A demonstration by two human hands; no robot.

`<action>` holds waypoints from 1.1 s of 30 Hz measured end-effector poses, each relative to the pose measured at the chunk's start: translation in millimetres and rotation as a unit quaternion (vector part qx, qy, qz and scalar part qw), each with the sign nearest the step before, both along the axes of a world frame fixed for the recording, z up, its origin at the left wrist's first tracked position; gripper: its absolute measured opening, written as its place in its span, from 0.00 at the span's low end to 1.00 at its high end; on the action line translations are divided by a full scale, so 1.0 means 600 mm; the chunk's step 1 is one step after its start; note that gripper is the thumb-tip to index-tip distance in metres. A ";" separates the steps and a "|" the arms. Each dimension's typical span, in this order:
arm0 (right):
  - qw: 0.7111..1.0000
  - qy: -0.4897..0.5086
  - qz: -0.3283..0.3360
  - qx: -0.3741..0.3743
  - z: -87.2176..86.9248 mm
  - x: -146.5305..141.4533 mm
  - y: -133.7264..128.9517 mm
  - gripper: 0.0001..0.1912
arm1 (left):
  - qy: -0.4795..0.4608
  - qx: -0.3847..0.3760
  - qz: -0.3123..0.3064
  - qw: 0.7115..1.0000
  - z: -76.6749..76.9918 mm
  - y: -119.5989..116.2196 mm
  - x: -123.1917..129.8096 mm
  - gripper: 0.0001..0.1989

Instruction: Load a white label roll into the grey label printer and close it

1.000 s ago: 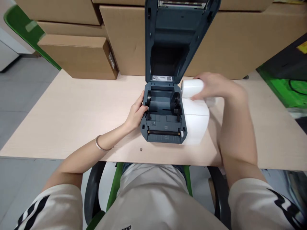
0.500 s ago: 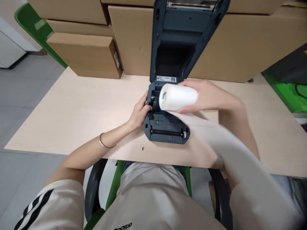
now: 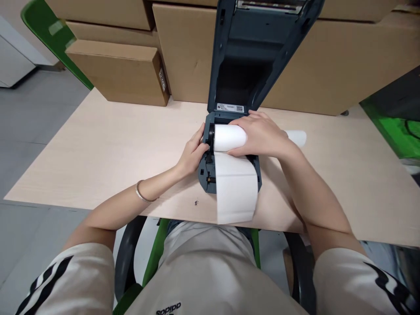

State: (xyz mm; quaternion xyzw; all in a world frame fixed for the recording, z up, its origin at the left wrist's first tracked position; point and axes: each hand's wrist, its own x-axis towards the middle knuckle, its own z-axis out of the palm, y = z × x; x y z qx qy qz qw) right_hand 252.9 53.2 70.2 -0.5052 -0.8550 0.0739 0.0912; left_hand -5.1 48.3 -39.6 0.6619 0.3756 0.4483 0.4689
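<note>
A dark grey label printer [image 3: 211,117] stands on the table with its lid [image 3: 215,65] raised. My right hand [image 3: 259,133] is wrapped over a white label roll [image 3: 226,138], which lies crosswise in the printer's bay, its left end against the black roll holder [image 3: 211,138]. From the roll a strip of labels [image 3: 236,190] hangs toward me over the printer's front, covering most of the platen roller. My left hand [image 3: 193,153] grips the printer's left side, thumb over the rim. A white rounded piece [image 3: 298,138] shows beyond my right wrist; whether it belongs to the roll I cannot tell.
Large cardboard boxes [image 3: 187,57] line the table's back edge behind the raised lid. A smaller carton [image 3: 121,76] stands at the back left. A small dark scrap [image 3: 196,203] lies on the table [image 3: 114,144] near its front edge.
My right hand has lowered the label roll into the printer and turned it level. The loose strip, earlier sweeping to the right, now hangs over the printer's front. My left hand stays on the printer.
</note>
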 end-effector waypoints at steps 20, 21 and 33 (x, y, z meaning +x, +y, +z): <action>0.983 -0.014 0.163 -0.079 0.041 -0.039 -0.207 0.30 | -0.019 0.017 -0.005 1.000 0.004 -0.001 0.000 0.40; 0.983 -0.009 0.172 -0.061 0.036 -0.039 -0.209 0.31 | -0.018 0.022 -0.007 1.000 0.006 -0.001 0.001 0.39; 0.972 -0.130 0.055 -0.190 0.057 -0.091 -0.199 0.54 | -0.005 0.023 -0.012 1.000 -0.018 0.009 -0.008 0.41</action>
